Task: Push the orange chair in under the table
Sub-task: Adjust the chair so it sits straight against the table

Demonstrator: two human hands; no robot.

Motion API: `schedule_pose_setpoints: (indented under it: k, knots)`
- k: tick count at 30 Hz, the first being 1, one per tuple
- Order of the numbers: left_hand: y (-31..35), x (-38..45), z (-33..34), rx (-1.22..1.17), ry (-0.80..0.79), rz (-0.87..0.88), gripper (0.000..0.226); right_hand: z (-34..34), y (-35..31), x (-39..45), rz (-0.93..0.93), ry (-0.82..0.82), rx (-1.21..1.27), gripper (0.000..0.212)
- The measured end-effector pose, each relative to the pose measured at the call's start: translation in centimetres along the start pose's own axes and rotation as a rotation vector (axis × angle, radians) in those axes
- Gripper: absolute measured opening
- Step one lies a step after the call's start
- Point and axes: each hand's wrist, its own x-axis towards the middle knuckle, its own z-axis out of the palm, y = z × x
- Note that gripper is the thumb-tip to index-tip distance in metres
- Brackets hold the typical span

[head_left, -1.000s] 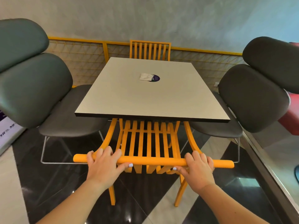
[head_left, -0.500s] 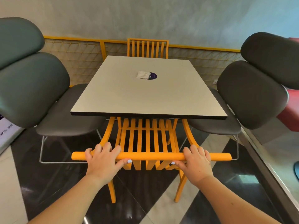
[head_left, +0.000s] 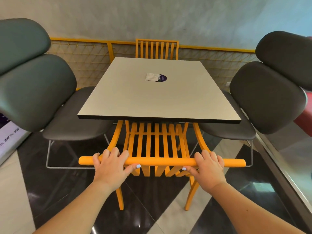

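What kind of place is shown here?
Probably a café or casual eatery: a square table ringed by matching orange chairs and dark cushioned seats, with a round sticker at its centre.

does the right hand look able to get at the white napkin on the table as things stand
Probably not: the right hand grips the orange chair rail, and the napkin lies well across the table.

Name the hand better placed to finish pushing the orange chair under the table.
Neither alone. The left hand and right hand both grip the orange chair by its top rail, evenly either side of centre, so pushing together likely keeps it square to the table.
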Motion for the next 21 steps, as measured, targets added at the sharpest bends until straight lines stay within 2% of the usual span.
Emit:
schedule_pose_setpoints:
  k: [11, 21]
  knots:
    - [0.7, 0.0, 0.4, 0.008, 0.022, 0.014, 0.039, -0.4, 0.8, -0.1, 0.012, -0.035, -0.032, 0.042]
    - [0.6, -0.1, 0.0, 0.039, -0.021, -0.009, 0.041, -0.7, 0.1, -0.2, 0.015, -0.040, -0.035, 0.043]
